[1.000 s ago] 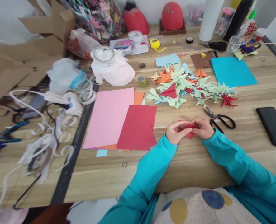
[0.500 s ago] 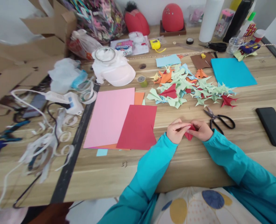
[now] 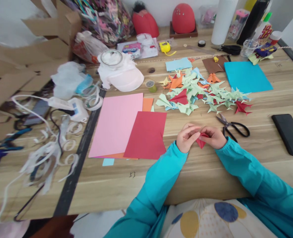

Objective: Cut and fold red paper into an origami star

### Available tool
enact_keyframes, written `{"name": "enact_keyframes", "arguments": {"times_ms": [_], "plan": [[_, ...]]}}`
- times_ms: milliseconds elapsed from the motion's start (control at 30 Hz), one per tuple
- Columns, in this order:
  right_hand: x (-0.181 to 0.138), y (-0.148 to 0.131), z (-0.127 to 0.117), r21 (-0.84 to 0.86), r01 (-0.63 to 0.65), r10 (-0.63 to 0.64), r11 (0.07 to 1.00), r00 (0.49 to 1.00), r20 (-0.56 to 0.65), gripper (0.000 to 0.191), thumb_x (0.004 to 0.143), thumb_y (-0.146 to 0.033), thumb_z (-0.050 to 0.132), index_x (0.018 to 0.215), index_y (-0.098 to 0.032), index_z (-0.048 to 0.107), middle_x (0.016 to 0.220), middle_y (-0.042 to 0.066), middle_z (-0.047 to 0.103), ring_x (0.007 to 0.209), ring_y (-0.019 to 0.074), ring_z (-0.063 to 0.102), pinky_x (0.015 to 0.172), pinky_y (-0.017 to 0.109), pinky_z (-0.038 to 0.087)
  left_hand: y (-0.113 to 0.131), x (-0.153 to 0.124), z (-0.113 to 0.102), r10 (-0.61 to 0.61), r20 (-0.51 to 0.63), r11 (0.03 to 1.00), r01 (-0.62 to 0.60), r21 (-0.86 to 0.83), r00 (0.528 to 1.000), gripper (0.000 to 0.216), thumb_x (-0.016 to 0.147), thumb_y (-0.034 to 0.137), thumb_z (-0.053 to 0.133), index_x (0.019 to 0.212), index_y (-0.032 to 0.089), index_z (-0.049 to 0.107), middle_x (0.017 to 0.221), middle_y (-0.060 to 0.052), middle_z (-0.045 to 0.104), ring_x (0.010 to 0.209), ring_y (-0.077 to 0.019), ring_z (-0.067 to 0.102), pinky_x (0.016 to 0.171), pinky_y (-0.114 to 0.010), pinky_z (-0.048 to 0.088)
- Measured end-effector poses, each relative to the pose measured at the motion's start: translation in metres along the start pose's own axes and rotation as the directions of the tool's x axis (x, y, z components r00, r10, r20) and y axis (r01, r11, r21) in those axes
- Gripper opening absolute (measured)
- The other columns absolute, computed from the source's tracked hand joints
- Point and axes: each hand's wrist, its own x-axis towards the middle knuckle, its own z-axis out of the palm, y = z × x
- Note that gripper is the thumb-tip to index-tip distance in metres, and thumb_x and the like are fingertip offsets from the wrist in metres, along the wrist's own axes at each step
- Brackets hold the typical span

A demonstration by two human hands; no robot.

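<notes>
Between my two hands is a small folded red paper, its pointed end facing me. My left hand pinches its left side with thumb and fingers. On the other side my right hand grips it, fingertips almost meeting those of the left. The fingers hide the paper's upper part. Just beyond my right hand lie black-handled scissors, blades apart. Farther back is a heap of folded paper pieces in pale green, orange, red and blue. To the left, a red sheet overlaps a pink sheet.
A black phone lies at the right. Blue sheets sit behind the heap. White cords and a power strip clutter the left, beside a cardboard box. Bottles, including a white one, stand at the back right.
Both hands stay in nearly the same place. The fingers have shifted slightly on the red paper, and more of its lower point shows now.
</notes>
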Motion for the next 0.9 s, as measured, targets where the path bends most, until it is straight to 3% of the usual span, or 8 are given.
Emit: {"name": "enact_keyframes", "arguments": {"times_ms": [67,167,367,500,600,900], "plan": [[0.001,0.0,-0.001,0.045,0.006,-0.004,0.999,0.999,-0.045,0.025,0.065,-0.037,0.067,0.071,-0.016,0.056,0.062,0.001,0.059,0.056,0.0117,0.054,0.055,0.025,0.045,0.0,0.0,0.001,-0.023,0.051,1.0,0.023,-0.006,0.998,0.024,0.072,0.026,0.062,0.094,0.018,0.065,0.089,-0.006,0.051,0.076,-0.0131,0.055,0.065,-0.025,0.046],[0.002,-0.001,-0.001,0.05,0.0,0.004,0.999,0.996,-0.086,0.026,0.064,-0.038,0.068,0.071,-0.016,0.057,0.06,0.0,0.058,0.054,0.0106,0.053,0.052,0.024,0.044,-0.003,0.0,0.002,-0.027,0.035,0.997,0.024,0.07,0.999,0.02,0.071,0.024,0.063,0.088,0.017,0.066,0.08,-0.005,0.052,0.07,-0.0118,0.053,0.06,-0.023,0.044],[-0.001,-0.008,-0.003,0.134,0.0,0.004,0.991,1.0,-0.03,0.03,0.066,-0.043,0.066,0.078,-0.016,0.059,0.065,0.001,0.061,0.056,0.0117,0.055,0.053,0.024,0.045,-0.009,0.003,0.001,-0.028,-0.096,0.994,0.038,0.104,0.995,0.015,0.07,0.025,0.064,0.081,0.016,0.068,0.071,-0.003,0.054,0.066,-0.0108,0.05,0.058,-0.022,0.041],[0.0,-0.007,-0.006,0.198,-0.076,0.1,0.977,0.989,-0.111,0.035,0.072,-0.049,0.057,0.083,-0.016,0.061,0.055,0.001,0.06,0.047,0.0129,0.055,0.045,0.025,0.042,-0.014,0.004,-0.002,-0.071,-0.226,0.996,0.08,0.03,0.972,0.019,0.066,0.029,0.067,0.078,0.015,0.068,0.068,-0.001,0.055,0.058,-0.008,0.047,0.055,-0.021,0.039],[0.001,-0.006,-0.006,0.206,-0.105,0.131,0.973,0.984,-0.117,0.035,0.069,-0.048,0.06,0.081,-0.016,0.06,0.053,0.001,0.06,0.045,0.0127,0.055,0.044,0.025,0.041,-0.019,0.004,-0.003,-0.115,-0.276,0.993,0.115,-0.017,0.954,0.024,0.063,0.033,0.068,0.079,0.015,0.068,0.069,-0.001,0.057,0.056,-0.0073,0.046,0.054,-0.021,0.04],[0.0,-0.009,-0.004,0.192,-0.097,0.115,0.977,0.989,-0.088,0.033,0.067,-0.048,0.062,0.076,-0.017,0.061,0.054,0.0,0.06,0.045,0.0107,0.053,0.044,0.023,0.039,-0.014,0.005,-0.001,-0.133,-0.271,0.991,0.127,-0.04,0.953,0.025,0.06,0.032,0.071,0.077,0.014,0.067,0.069,-0.002,0.058,0.056,-0.0069,0.047,0.053,-0.021,0.04]]}}
